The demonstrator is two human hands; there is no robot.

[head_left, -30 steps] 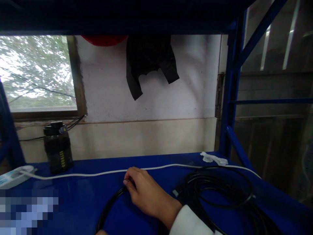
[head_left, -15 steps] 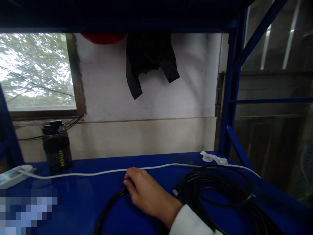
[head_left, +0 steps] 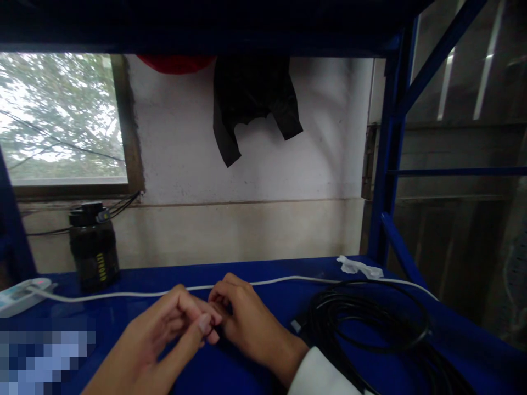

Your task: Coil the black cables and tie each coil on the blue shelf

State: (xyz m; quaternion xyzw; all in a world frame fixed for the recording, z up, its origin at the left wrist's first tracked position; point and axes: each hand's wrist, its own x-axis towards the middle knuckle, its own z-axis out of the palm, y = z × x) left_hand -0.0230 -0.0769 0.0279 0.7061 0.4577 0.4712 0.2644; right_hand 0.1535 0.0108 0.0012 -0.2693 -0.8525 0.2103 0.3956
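Note:
My left hand (head_left: 168,334) reaches in from the lower left, its thumb and fingertips drawn together close to the other hand. Fingertip to fingertip with it is my right hand (head_left: 251,323), with curled fingers, above the blue shelf (head_left: 230,367). What lies between the fingertips is too hidden to name. A coil of black cable (head_left: 370,318) rests on the shelf to the right, with a plug end (head_left: 295,326) near my right wrist. The white cord (head_left: 135,294) runs behind both hands.
A dark bottle (head_left: 94,252) and a white power strip (head_left: 24,296) stand at the left. Crumpled white tissue (head_left: 358,267) lies at the back right. Blue posts (head_left: 382,164) frame the shelf, and a black garment (head_left: 255,93) hangs on the wall.
My left hand has come into view and met my right hand, which stays in nearly the same place. The black cable that curved down from my right fingers is no longer visible there.

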